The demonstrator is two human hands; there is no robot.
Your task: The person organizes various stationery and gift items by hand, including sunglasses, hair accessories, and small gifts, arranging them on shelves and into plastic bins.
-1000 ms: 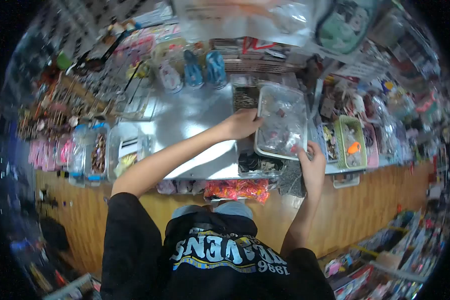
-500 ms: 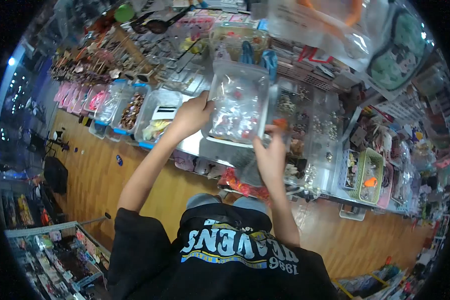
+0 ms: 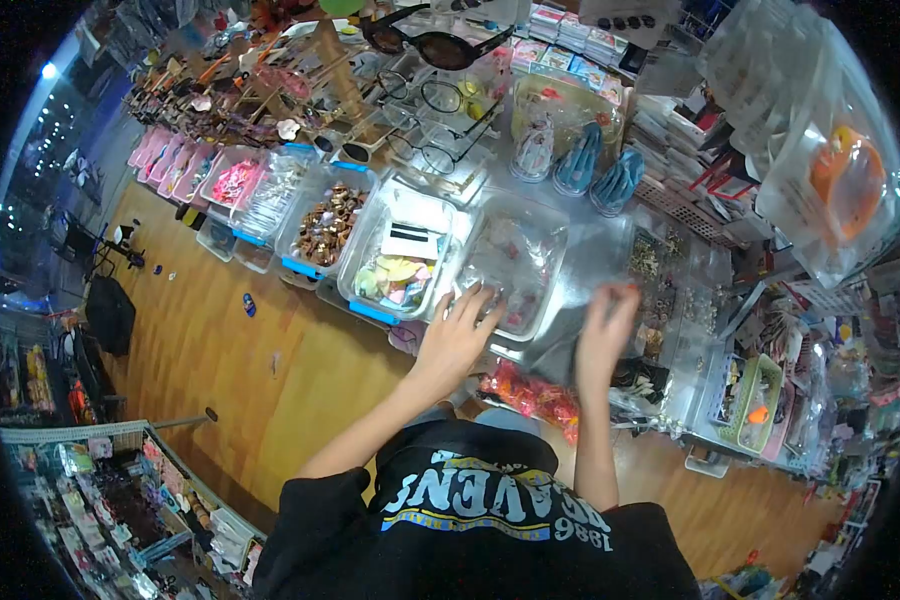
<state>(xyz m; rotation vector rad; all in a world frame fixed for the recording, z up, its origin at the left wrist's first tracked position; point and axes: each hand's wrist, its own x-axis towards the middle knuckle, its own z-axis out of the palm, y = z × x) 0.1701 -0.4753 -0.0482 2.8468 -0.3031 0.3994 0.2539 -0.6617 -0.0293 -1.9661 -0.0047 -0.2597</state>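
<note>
A clear plastic container with small transparent packets inside rests on the metal counter. My left hand is at its near left corner, fingers stretched and apart over the rim. To the right of the container my right hand is raised over the counter, slightly blurred, with nothing visible in its fingers. Left of this container stands another clear box with blue clips, holding yellow pieces and a white card with a black stripe.
Further left are a box of brown-gold hair clips and pink trays. Behind lie sunglasses, eyeglasses and blue bundles. Hanging plastic bags crowd the upper right. Red packets sit at the counter's front edge.
The container, held up between both hands before, now sits on the counter beside the blue-clipped box. My right hand has let go and moved right. The view has shifted.
</note>
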